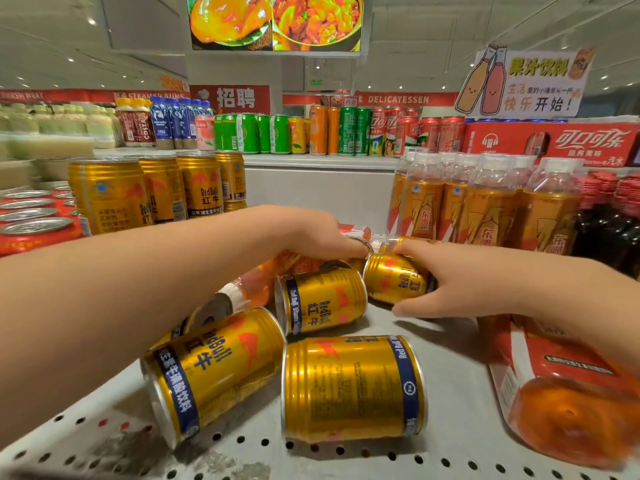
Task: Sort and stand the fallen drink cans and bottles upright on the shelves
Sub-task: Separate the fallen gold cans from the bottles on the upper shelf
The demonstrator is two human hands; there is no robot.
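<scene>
Several gold Red Bull cans lie on their sides on the grey perforated shelf (450, 393). My right hand (446, 282) grips one fallen gold can (391, 277) at mid-shelf, thumb below it and fingers over its far end. My left hand (311, 233) reaches over the pile, its fingers curled onto another can (356, 240) behind; the grasp is partly hidden. Three more cans lie nearer: centre (322, 301), front left (214, 372), front centre (353, 386). An orange-drink bottle with a white cap (252, 289) lies under my left forearm. Another fallen bottle (561, 403) lies front right.
Upright Red Bull cans (152, 192) stand at the back left, with red can tops (31, 216) beside them. Upright orange bottles (485, 206) and dark cola bottles (609, 226) stand at the back right. Assorted cans (311, 133) line a farther shelf.
</scene>
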